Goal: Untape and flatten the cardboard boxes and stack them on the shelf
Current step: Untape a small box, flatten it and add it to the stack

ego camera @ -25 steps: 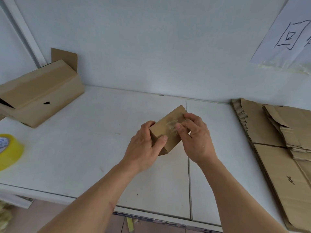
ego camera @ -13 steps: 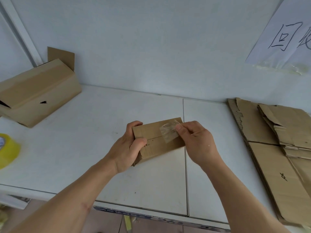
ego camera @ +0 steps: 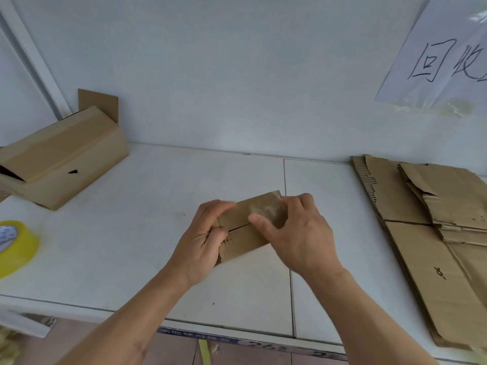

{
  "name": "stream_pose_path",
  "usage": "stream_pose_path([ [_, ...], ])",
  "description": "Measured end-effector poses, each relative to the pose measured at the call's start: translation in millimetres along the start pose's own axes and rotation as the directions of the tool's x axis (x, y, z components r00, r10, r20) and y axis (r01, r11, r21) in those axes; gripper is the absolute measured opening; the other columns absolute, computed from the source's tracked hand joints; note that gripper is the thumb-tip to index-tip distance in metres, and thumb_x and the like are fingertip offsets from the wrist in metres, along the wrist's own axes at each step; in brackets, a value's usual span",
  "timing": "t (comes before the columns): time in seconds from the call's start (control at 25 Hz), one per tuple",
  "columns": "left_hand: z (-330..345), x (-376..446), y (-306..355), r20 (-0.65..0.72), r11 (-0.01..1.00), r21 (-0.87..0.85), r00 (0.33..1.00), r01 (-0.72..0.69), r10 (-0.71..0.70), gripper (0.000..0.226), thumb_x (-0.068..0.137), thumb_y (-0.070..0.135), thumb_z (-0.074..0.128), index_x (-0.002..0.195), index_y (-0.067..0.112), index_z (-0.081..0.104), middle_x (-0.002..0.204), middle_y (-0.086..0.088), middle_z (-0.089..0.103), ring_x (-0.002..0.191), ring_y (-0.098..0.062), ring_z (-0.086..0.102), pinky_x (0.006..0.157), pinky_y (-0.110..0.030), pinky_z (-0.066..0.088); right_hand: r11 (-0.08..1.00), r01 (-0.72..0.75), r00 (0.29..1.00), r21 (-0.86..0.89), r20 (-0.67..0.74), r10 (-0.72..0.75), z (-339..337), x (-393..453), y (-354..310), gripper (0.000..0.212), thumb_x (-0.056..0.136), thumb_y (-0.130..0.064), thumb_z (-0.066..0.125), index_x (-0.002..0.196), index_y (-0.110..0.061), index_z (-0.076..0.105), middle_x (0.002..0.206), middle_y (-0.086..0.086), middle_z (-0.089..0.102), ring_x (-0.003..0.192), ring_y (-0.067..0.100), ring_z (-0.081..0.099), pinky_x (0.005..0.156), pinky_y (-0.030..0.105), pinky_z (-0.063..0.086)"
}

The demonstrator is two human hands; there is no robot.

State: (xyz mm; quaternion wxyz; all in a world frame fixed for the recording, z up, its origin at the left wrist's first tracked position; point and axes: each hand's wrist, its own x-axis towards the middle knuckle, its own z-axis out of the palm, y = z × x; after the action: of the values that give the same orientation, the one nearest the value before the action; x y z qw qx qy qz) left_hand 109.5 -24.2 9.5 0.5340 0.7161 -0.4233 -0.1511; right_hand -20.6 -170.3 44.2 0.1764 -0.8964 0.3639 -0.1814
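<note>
Yellow tape roll (ego camera: pixel 15 246) is sitting at the far left shelf edge, partly cut off by the frame, well apart from the work. Behind it 1 larger box (ego camera: pixel 63 156) is lying on its side against the wall, flap up, probably waiting its turn.

Left hand (ego camera: pixel 203 241) is gripping the small box (ego camera: pixel 245 227) by its left end, fingers curled round the edge, holding it up off the white shelf (ego camera: pixel 131 233) so the seam faces the camera. Right hand (ego camera: pixel 295 233) is curling over the right end, fingertips pinching a clear tape strip (ego camera: pixel 266 209) at the top flap; looks like the peel is under way, seam already showing as a dark line.

Open shelf is lying all round the hands. Flattened stack (ego camera: pixel 421 219) is sitting at the right against the wall, overhanging the front edge, presumably the drop spot.
</note>
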Motion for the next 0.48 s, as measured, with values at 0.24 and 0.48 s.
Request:
stream_pose_path([
  [0.24, 1, 0, 0, -0.051, 0.986, 0.156, 0.997, -0.053, 0.062, 0.042, 0.086, 0.02, 0.039, 0.115, 0.045, 0.057, 0.127, 0.02, 0.043, 0.106, -0.003, 0.052, 0.09, -0.028, 0.047, 0.409, -0.403, 0.904, 0.819, 0.286, 0.318, -7, 17, 30, 0.027, 0.101, -0.025, 0.05, 0.086, -0.008, 0.064, 0.074, 0.001, 0.061, 0.074, 0.018, 0.058, 0.072, 0.029, 0.053],
  [0.48, 22, 14, 21, 0.091, 0.43, 0.884, 0.97, -0.183, 0.227, 0.091, 0.06, 0.073, 0.067, 0.117, 0.004, 0.058, 0.134, -0.011, 0.049, 0.121, -0.032, 0.046, 0.102, -0.048, 0.039, 0.24, -0.475, 0.875, 0.846, 0.484, 0.027, -4, 1, 22, 0.024, 0.1, -0.028, 0.054, 0.094, -0.009, 0.068, 0.097, 0.008, 0.073, 0.088, 0.017, 0.067, 0.088, 0.036, 0.052],
])
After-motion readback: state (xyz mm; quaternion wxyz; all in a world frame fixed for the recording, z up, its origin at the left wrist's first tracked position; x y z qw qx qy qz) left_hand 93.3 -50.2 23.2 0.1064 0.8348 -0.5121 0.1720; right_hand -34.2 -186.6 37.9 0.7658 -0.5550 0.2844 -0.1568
